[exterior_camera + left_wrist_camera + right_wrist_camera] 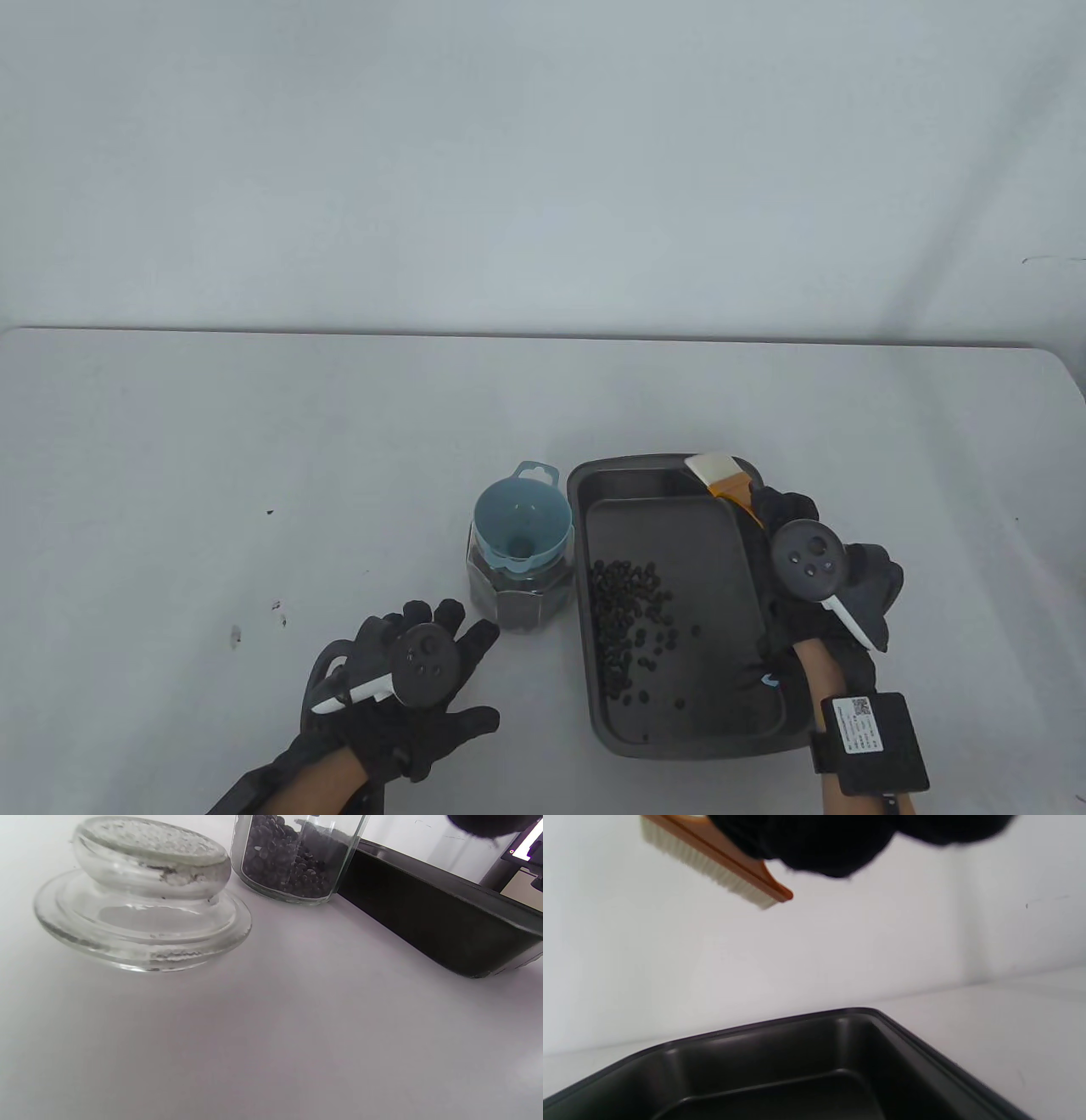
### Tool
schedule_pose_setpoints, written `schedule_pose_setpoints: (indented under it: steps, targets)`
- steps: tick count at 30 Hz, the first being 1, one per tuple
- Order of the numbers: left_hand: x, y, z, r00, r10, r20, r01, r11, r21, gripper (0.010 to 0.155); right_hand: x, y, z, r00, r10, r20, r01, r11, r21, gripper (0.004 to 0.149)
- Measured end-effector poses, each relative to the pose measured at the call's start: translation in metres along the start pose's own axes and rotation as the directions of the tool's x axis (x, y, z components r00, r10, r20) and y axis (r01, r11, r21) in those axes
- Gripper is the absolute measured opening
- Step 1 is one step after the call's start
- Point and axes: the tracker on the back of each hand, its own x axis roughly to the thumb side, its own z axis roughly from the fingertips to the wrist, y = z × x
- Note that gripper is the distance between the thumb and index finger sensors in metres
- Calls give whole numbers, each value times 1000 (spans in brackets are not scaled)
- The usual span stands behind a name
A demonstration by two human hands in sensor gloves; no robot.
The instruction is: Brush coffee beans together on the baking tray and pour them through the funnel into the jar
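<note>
Dozens dark coffee beans loosely scattered, baking tray left half.

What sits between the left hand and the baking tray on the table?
The glass jar with the blue funnel in its mouth stands between the left hand and the baking tray, shown in the table view. The left wrist view adds a glass lid beside the jar.

The left hand lay open at the near left, palm down, its fingers spread and straight, holding nothing. The right hand was raised at the near right, fingers curled round a brush handle, its forearm reaching in from the near edge.
</note>
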Motion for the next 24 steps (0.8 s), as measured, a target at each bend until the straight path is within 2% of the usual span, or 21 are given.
schedule_pose_setpoints:
  steps: [3,7,12,17,24]
  targets:
    - [0,0,0,1000,2,-1,-2,1000,-5,90,14,4,-7,993,111,39,-112,993,29,48]
    - [0,0,0,1000,4,-1,-4,1000,-5,90,35,10,-15,974,222,40,-222,975,2,46]
    - [0,1,0,1000,3,-5,-3,1000,1,90,67,32,-26,924,373,84,-377,925,36,44]
    - [-1,2,2,1000,7,-7,-7,1000,12,90,86,58,-28,902,419,108,-427,901,73,45]
    - [-4,3,3,1000,11,-13,-11,1000,22,90,98,96,-18,846,499,188,-524,843,121,41]
